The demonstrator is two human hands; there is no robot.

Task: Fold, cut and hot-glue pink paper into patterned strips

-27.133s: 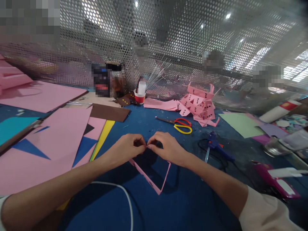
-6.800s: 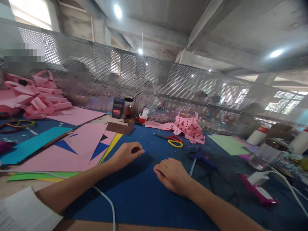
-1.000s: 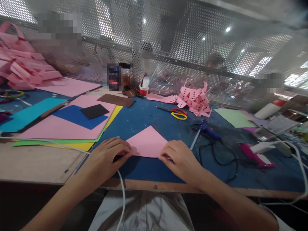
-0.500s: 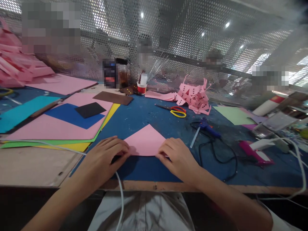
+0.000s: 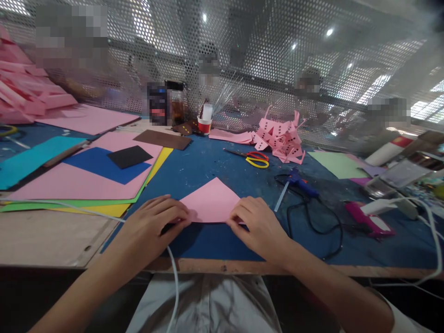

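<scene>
Paper cup: head view; white item and dark sticks inside.
Jar: brown contents.
Pink sheet: flat near table edge, blue tabletop between it and scissors.
Left hand: fingers together on left corner.
Right hand: fingers together on right corner.
Change: pink sheet now between hands, unlike 6.8 s ago.

A craft workshop, with coloured paper, scissors and glue gun.
</scene>
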